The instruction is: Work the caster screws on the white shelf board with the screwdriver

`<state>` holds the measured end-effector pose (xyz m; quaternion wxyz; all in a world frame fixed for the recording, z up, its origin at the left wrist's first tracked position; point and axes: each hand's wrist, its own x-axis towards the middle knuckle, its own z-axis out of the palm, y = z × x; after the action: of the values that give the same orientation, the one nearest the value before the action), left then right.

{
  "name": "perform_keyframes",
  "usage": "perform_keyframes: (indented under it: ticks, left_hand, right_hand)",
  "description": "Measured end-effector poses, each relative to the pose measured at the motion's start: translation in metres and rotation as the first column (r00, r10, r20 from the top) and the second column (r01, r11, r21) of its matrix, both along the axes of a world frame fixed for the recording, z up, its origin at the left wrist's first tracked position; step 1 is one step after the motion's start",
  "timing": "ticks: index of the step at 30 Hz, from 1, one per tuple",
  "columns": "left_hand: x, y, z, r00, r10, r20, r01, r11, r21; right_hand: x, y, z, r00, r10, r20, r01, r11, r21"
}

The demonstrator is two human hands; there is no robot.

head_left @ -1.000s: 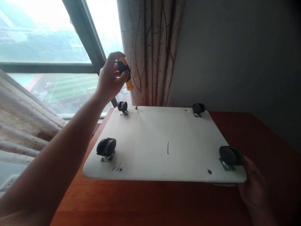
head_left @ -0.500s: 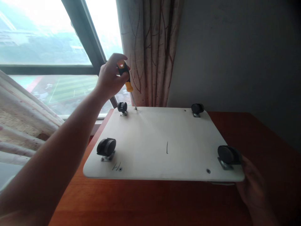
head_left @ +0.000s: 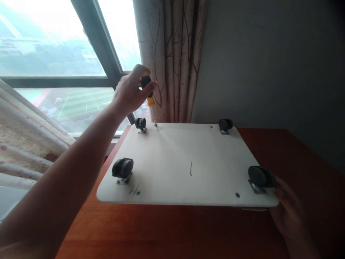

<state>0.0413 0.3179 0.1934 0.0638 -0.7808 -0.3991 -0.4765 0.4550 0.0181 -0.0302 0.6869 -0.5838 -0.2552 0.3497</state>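
Observation:
My left hand [head_left: 134, 88] is wrapped round the yellow and black handle of a screwdriver [head_left: 147, 84]. The screwdriver leans slightly, and its tip meets a screw [head_left: 155, 125] at the far left edge of a white board [head_left: 172, 158]. Down at the near right corner, my right hand [head_left: 289, 208] grips the board's edge beside a black caster wheel [head_left: 259, 176]; shadow and the caster partly hide its fingers. More casters stand wheels-up at the other corners: near left [head_left: 123, 168], far left [head_left: 140, 124] and far right [head_left: 225, 125].
Under the board is a reddish-brown wooden table [head_left: 172, 233]. Screw heads sit in the board at near left [head_left: 138, 193] and near right [head_left: 237, 195]. Beyond its far edge hangs a patterned curtain [head_left: 175, 64], next to a window [head_left: 54, 46] and a grey wall [head_left: 269, 64].
My left hand has shifted slightly right and down, its thumb now stretched across the handle. The screwdriver stands a little more upright, its tip at the same screw. The right hand has barely moved.

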Motion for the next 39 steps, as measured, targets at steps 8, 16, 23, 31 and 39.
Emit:
perform_keyframes:
  ticks: [8, 16, 23, 31, 39]
  left_hand:
    - [0.001, 0.001, 0.012, 0.937, 0.278, -0.214, -0.285, 0.959, -0.003]
    - [-0.002, 0.004, 0.014, 0.933, 0.292, -0.209, -0.291, 0.956, 0.038]
    - [-0.007, 0.010, 0.013, 0.944, 0.251, -0.216, -0.253, 0.967, 0.018]
    - [-0.005, 0.006, 0.024, 0.946, 0.224, -0.236, -0.247, 0.966, -0.071]
    - [0.007, -0.005, 0.025, 0.909, 0.303, -0.287, -0.344, 0.933, -0.105]
  right_hand:
    - [0.000, 0.001, 0.000, 1.000, 0.001, -0.005, -0.001, 1.000, 0.005]
    - [-0.002, 0.001, 0.002, 1.000, 0.005, 0.021, -0.004, 1.000, -0.025]
    - [-0.001, 0.002, 0.001, 1.000, 0.011, 0.024, -0.011, 1.000, -0.018]
    - [-0.001, 0.002, 0.001, 1.000, -0.002, -0.007, 0.002, 1.000, -0.020]
    - [-0.001, 0.003, 0.002, 1.000, 0.013, -0.009, -0.014, 1.000, -0.017]
